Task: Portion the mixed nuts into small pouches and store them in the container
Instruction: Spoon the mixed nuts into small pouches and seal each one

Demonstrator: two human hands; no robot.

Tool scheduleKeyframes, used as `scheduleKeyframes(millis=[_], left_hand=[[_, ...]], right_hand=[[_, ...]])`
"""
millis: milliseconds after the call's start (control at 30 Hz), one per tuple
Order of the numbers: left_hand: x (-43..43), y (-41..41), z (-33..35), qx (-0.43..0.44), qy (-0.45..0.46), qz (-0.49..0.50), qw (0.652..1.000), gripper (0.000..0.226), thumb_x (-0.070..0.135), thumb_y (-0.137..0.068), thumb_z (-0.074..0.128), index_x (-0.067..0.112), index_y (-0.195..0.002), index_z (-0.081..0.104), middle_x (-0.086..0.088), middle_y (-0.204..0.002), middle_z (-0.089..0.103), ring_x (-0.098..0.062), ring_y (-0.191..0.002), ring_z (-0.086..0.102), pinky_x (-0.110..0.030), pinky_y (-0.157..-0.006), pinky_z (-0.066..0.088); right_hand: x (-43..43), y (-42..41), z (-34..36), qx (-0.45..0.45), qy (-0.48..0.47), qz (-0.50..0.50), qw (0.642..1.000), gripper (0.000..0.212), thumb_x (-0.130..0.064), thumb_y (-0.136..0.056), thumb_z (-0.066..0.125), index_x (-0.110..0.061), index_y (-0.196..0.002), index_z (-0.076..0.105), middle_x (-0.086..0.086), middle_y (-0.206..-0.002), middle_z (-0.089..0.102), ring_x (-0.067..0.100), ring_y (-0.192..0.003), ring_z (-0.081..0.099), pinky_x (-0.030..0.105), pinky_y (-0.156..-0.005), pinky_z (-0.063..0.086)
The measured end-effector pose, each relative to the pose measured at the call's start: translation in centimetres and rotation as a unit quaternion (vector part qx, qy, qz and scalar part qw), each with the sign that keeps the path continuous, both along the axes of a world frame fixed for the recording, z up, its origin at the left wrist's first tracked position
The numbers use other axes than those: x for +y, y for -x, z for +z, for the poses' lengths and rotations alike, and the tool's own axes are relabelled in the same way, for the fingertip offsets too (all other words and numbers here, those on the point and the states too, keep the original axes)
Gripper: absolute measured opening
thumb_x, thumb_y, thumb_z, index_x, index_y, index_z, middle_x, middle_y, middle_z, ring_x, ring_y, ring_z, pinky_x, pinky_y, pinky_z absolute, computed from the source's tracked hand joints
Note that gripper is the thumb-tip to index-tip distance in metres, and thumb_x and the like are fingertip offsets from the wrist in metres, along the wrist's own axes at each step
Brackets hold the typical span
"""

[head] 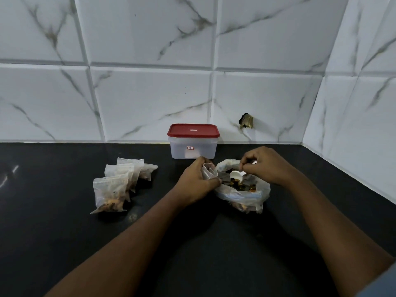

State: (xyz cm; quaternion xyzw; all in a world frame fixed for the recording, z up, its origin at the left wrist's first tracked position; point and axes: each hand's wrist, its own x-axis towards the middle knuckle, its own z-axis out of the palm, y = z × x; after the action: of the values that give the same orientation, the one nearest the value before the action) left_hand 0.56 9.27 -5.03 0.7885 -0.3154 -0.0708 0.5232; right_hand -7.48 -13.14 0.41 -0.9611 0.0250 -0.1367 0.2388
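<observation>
Right hand [260,165] pinches the scoop [236,176], bowl over the nut bag [244,190]; the pouch [209,171], gripped in the left hand [196,181], gapes just left of it.

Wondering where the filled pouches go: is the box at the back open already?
No, the red lid sits closed on the container, and the filled pouches lie on the counter to its left.

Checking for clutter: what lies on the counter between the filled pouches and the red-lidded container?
Head view: only bare black counter separates the filled pouches from the red-lidded container.
</observation>
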Motion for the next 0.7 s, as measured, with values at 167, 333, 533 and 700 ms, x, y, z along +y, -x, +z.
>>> scheduleKeyframes(millis=[167,333,533,700], left_hand=[[-0.1,-0.1,-0.1,-0.005,-0.007,0.002,1.000,0.045,0.026,-0.088,0.080,0.028,-0.124,0.055,0.011,-0.118,0.062,-0.009,-0.105,0.063,-0.020,-0.080,0.051],[-0.1,-0.1,-0.1,-0.013,-0.004,0.004,1.000,0.044,0.026,-0.088,0.080,0.026,-0.124,0.056,0.011,-0.115,0.062,-0.007,-0.102,0.063,-0.018,-0.077,0.049],[-0.1,0.0,0.0,-0.004,-0.001,0.001,1.000,0.043,0.025,-0.088,0.081,0.029,-0.122,0.055,0.011,-0.114,0.062,-0.007,-0.103,0.064,-0.020,-0.078,0.050],[-0.1,0.0,-0.1,-0.004,-0.001,0.003,1.000,0.043,0.026,-0.087,0.081,0.029,-0.122,0.055,0.010,-0.116,0.063,-0.009,-0.102,0.064,-0.020,-0.079,0.051]], right_hand=[[-0.1,0.1,0.2,0.021,0.000,0.019,1.000,0.012,-0.020,-0.091,0.072,-0.028,-0.088,0.080,-0.012,-0.090,0.075,0.002,-0.084,0.069,0.022,-0.071,0.047],[0.2,-0.3,-0.4,0.025,-0.023,0.026,0.999,0.012,-0.018,-0.092,0.073,-0.027,-0.090,0.081,-0.013,-0.088,0.076,0.002,-0.083,0.069,0.022,-0.072,0.048],[0.3,-0.4,-0.9,0.035,-0.094,0.034,0.994,0.018,-0.011,-0.091,0.071,-0.025,-0.086,0.082,-0.012,-0.088,0.078,0.007,-0.086,0.072,0.030,-0.083,0.056],[0.0,-0.8,-1.5,0.043,-0.232,0.013,0.972,0.017,-0.003,-0.093,0.068,-0.011,-0.089,0.082,0.001,-0.081,0.078,0.002,-0.059,0.059,0.020,-0.060,0.047]])
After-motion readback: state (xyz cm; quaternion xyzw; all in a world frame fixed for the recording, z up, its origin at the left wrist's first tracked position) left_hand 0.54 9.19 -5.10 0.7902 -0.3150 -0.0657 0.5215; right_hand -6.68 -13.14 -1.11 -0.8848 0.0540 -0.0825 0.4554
